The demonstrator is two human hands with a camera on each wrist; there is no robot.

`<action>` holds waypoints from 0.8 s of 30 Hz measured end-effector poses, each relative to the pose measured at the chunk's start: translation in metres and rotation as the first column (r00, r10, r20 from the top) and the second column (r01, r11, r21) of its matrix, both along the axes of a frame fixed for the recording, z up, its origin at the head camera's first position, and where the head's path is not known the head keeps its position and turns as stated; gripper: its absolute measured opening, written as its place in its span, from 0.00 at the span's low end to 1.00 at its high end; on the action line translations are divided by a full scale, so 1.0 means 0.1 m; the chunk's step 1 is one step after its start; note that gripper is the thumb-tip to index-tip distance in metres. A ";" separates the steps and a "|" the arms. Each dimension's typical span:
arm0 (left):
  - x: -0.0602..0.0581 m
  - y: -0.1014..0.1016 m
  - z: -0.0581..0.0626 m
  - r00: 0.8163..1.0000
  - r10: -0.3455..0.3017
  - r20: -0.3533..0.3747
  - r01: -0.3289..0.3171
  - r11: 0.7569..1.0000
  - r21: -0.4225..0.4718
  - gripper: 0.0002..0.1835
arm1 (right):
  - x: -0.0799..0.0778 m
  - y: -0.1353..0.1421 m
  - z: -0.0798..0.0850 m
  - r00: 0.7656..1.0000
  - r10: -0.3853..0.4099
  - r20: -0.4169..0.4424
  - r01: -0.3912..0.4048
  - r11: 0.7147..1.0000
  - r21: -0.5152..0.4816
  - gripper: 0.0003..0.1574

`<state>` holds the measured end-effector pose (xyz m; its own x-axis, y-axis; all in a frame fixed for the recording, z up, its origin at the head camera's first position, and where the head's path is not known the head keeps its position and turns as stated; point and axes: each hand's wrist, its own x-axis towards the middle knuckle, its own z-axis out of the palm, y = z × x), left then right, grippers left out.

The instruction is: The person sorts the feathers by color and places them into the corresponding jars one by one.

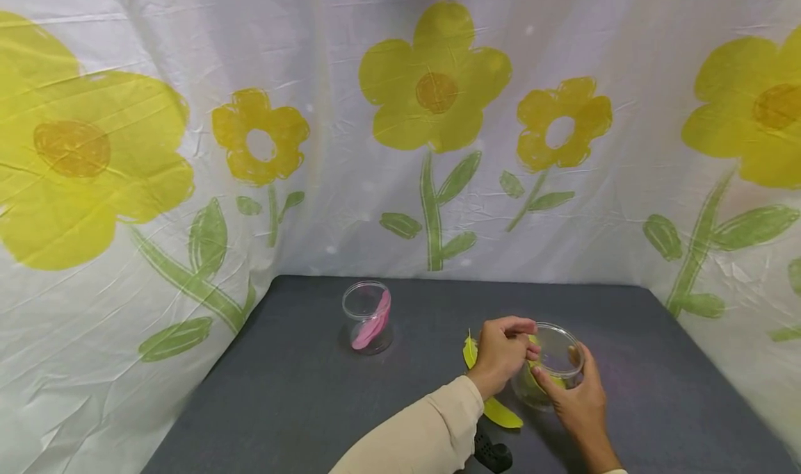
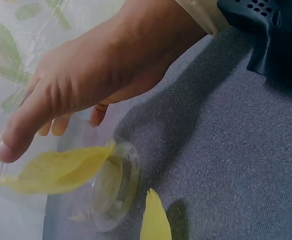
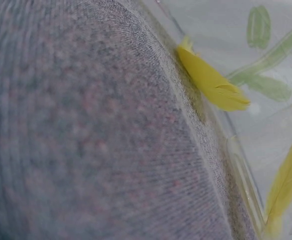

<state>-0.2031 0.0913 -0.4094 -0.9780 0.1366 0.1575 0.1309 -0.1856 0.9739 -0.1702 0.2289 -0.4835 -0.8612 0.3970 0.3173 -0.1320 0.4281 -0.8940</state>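
Observation:
My right hand (image 1: 578, 399) grips a clear round jar (image 1: 530, 395) from its right side, thumb across the front. Over the jar's left rim is my left hand (image 1: 503, 356), fingers bent loosely; its thumb reaches the rim in the left wrist view. A yellow feather (image 2: 61, 170) shows inside the jar, below that hand. Beside the jar, yellow feather parts (image 1: 503, 414) lie on the table, one above and one below the left wrist, which hides what is between. The right wrist view shows a yellow feather (image 3: 213, 82) on the table and none of my right hand.
A second clear jar (image 1: 369, 315) with a pink feather (image 1: 373, 327) leaning in it stands to the left. Below my left sleeve is a black perforated piece (image 1: 493, 453). A white cloth (image 1: 338, 203) printed with yellow flowers hangs behind the dark table (image 1: 300, 397).

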 end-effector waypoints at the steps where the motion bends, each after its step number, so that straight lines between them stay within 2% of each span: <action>1: -0.01 -0.02 0.00 1.000 -0.001 -0.006 0.001 1.000 0.004 0.13 | 0.00 0.00 0.00 1.000 0.001 0.001 -0.001 1.000 0.000 0.62; 8: -0.11 -0.32 0.00 0.998 0.025 -0.062 -0.024 1.000 0.014 0.11 | 0.00 -0.02 0.00 1.000 -0.018 -0.014 0.018 1.000 -0.013 0.61; 14: -0.20 -0.64 -0.01 0.996 0.057 -0.071 -0.054 0.997 0.047 0.10 | 0.02 -0.02 0.00 1.000 -0.016 -0.017 0.016 0.999 -0.029 0.61; 18: -0.23 -0.77 -0.09 0.995 0.090 -0.047 -0.088 0.995 0.049 0.09 | 0.02 -0.02 0.01 1.000 -0.015 -0.011 0.015 1.000 -0.026 0.61; 24: -0.25 -0.87 -0.26 0.992 0.125 0.010 -0.125 0.992 0.019 0.06 | 0.02 -0.03 0.03 1.000 -0.018 0.004 0.018 1.000 -0.020 0.63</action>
<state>-0.2283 0.0042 -0.4357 -0.9886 0.0099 0.1502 0.1457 -0.1877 0.9714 -0.1677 0.2262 -0.4805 -0.8552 0.4188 0.3055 -0.1206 0.4124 -0.9030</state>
